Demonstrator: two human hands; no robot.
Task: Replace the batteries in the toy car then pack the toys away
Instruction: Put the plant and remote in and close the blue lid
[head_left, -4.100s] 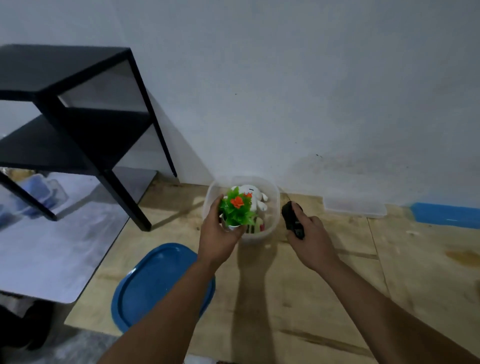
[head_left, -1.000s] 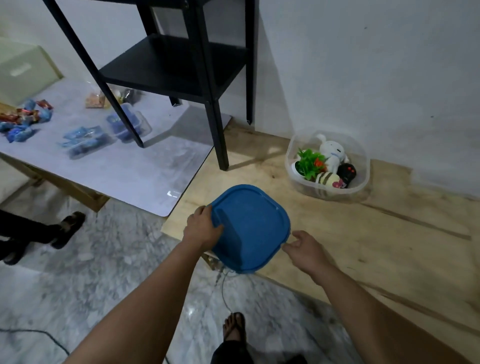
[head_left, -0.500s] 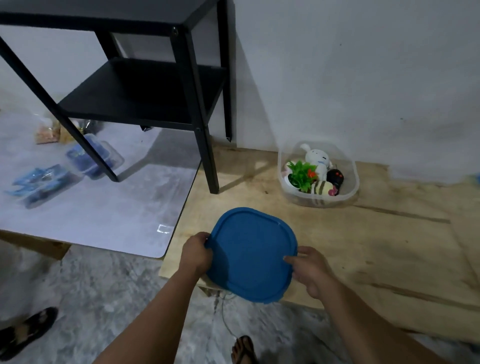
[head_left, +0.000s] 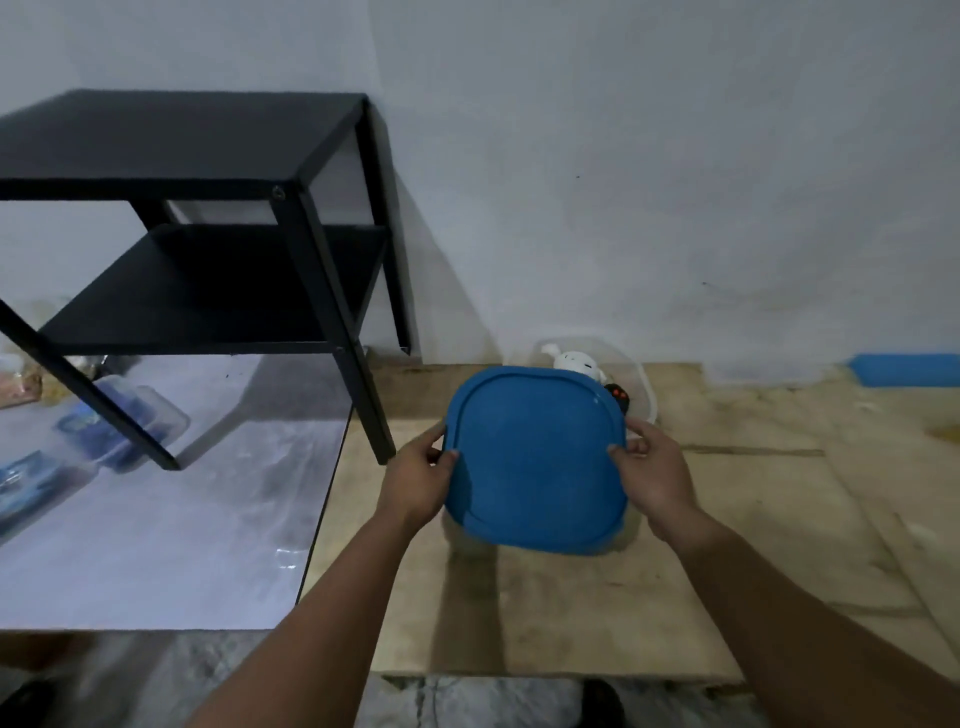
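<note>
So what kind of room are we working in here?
Probably a plain room at home, working at floor level: plywood board laid over a marble floor, black shelf against a bare wall, and a tub of toys.

Pale wall (head_left: 623, 156); black two-tier shelf (head_left: 208, 218) left; plywood board (head_left: 753, 519); marble floor (head_left: 208, 686); dim light.

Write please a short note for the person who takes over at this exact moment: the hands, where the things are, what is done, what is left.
Left hand grips the left edge of the blue lid; right hand grips its right edge.
The lid is held in front of the clear container by the wall, hiding most of it.
Done: white toy and a black toy are in the container.
Left: lower the lid on and press it shut.
</note>
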